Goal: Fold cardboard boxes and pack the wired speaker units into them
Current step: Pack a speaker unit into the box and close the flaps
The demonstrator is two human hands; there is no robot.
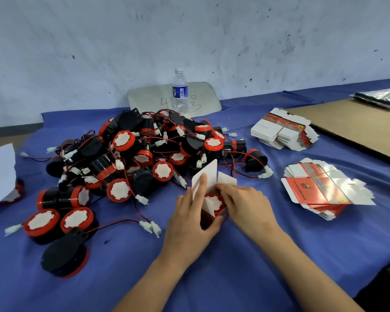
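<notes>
Centre of frame: left hand (189,221) fingers grasp the open box (208,175) holding a speaker unit (214,202); right hand (245,206) fingers curl onto its flap (226,180)

Speaker units (122,140) black, red-rimmed, white centres; tablecloth (234,278) blue; flat boxes (320,190) red-white.

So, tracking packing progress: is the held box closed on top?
No, the box has its white flaps standing open, and a speaker unit shows inside it.
</notes>
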